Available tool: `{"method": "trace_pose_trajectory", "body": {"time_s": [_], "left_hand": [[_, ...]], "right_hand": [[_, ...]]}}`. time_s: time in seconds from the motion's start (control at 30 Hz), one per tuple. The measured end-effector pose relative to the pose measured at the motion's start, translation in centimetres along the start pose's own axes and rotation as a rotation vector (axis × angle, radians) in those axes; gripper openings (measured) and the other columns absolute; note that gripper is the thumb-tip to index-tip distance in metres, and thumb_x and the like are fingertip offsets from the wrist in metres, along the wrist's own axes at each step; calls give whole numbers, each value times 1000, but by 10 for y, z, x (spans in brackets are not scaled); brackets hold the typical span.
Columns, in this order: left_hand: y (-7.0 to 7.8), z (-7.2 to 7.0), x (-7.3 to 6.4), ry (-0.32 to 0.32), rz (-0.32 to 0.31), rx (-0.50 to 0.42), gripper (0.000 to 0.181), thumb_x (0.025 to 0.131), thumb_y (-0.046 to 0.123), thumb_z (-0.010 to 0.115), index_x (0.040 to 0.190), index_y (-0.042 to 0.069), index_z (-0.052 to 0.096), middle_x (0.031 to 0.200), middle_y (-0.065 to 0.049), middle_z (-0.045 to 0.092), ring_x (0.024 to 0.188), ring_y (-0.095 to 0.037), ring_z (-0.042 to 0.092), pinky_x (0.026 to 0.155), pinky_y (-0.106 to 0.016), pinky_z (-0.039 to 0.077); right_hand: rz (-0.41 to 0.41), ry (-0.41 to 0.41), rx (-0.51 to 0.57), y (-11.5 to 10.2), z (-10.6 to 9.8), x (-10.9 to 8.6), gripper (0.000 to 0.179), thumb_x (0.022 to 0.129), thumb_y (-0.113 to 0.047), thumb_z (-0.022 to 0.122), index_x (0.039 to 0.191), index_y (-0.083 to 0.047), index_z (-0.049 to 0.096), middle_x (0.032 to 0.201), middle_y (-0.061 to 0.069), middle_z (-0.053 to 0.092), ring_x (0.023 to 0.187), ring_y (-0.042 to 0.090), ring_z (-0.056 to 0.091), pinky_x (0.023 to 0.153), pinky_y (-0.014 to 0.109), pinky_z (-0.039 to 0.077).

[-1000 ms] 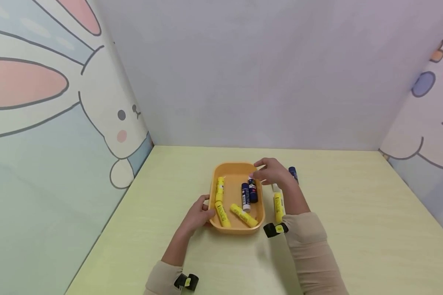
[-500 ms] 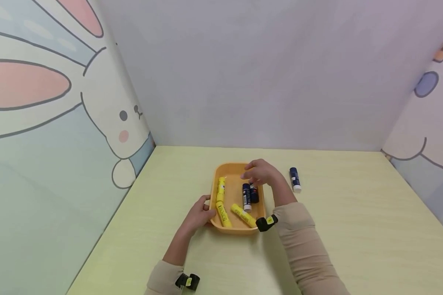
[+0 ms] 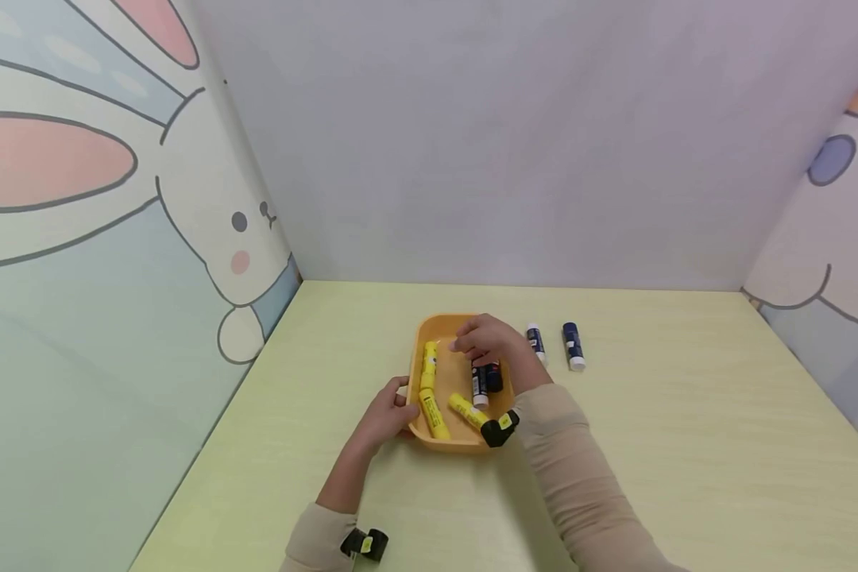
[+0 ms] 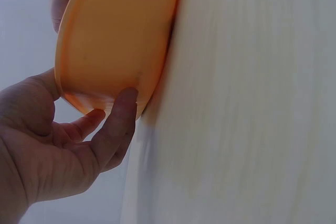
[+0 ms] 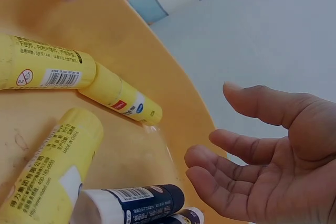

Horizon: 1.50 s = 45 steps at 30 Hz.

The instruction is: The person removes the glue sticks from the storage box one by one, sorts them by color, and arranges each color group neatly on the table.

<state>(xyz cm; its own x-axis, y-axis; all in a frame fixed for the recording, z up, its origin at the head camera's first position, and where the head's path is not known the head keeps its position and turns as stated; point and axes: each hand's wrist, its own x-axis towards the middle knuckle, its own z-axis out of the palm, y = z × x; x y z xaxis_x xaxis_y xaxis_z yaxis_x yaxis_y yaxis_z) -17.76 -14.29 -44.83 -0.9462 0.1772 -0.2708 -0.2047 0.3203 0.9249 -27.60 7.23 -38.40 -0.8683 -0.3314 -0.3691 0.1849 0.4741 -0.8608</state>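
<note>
Running off the left edge goes the wall's rabbit [image 3: 207, 191], its ears cut short. Below it a sleeve [image 3: 319, 542], cropped at the bottom, leads up to the left hand [image 3: 389, 413], which grips the tray [image 3: 452, 447] by its left rim, thumb at the edge, fingers against the outer wall and partly hidden from the head view. Into the tray now, down on the table [image 3: 686, 413]: an upper yellow stick [image 3: 429, 365] and a lower yellow stick [image 3: 434, 415] run end to end along the left; a slanting yellow stick [image 3: 465, 408] loses its near end behind the black device [image 3: 500, 430] on the right wrist. Next, a blue stick [image 3: 480, 388] points its white end nearer, far end covered; its blue neighbour [image 3: 495, 377] is partly covered too. Above them hangs the right hand [image 3: 489, 338], open, fingers loosely bent, its arm blocking the tray's right rim. Outside, one loose blue stick [image 3: 535, 342] lies just beside that wrist, another blue stick [image 3: 573, 346] farther right, fully visible. Far right, a wall drawing [image 3: 794, 270] is cut off.
</note>
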Motion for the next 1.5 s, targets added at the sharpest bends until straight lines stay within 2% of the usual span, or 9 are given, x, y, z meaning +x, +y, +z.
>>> {"method": "trace_pose_trajectory", "body": {"time_s": [0.1,0.2,0.43,0.57,0.63,0.8,1.1,1.3,1.5], "left_hand": [[2,0,0,-3,2,-3,60,82,7,56,138,6,36,95,-15,53,74,-24,62,61,-39,54],[3,-1,0,-3,5,-3,60,82,7,56,139,6,36,95,-16,52,74,-25,63,61,-40,54],[0,-1,2,-10,1,-3,60,82,8,57,139,6,36,95,-15,54,73,-23,63,60,-38,54],[-1,-1,2,-18,17,-9,61,82,8,57,139,5,35,94,-15,55,72,-24,63,59,-38,54],[0,-1,2,-18,21,-8,61,82,8,57,139,5,35,94,-15,55,72,-24,63,58,-38,54],[0,0,2,-15,16,-1,60,82,8,57,138,5,36,94,-15,53,72,-23,62,59,-37,54],[0,-2,-1,-22,19,-9,59,82,7,57,137,6,37,93,-15,55,72,-24,62,60,-39,54],[-1,-3,-1,-20,20,-20,60,82,7,57,138,6,36,93,-16,54,72,-24,63,59,-38,54],[-2,-2,1,-20,24,-12,60,82,8,58,138,5,36,93,-15,54,73,-24,62,58,-37,54]], "right_hand": [[-10,-11,23,1,3,5,38,86,-14,66,117,4,52,86,13,53,68,26,49,70,43,49],[-22,-20,29,3,7,10,30,86,-13,66,109,3,56,82,13,55,66,24,49,68,43,49],[34,-24,111,10,15,23,29,84,-14,68,108,1,59,96,15,60,85,32,59,74,42,51],[50,-48,148,14,18,30,27,86,-13,66,107,0,58,100,19,60,84,31,59,72,40,51],[53,-57,167,15,20,32,24,86,-13,66,104,0,59,96,20,60,77,29,58,67,38,51],[72,-50,205,19,26,37,24,85,-12,67,104,1,57,92,19,58,71,26,56,63,36,51],[127,-66,235,19,36,47,30,82,-9,70,106,2,56,90,15,58,78,28,60,69,39,54],[182,-64,365,20,39,52,33,83,-3,67,111,4,52,93,16,58,79,26,60,71,39,54],[164,-93,412,22,40,52,29,87,-3,62,112,6,52,93,15,57,83,26,59,76,40,52]]}}
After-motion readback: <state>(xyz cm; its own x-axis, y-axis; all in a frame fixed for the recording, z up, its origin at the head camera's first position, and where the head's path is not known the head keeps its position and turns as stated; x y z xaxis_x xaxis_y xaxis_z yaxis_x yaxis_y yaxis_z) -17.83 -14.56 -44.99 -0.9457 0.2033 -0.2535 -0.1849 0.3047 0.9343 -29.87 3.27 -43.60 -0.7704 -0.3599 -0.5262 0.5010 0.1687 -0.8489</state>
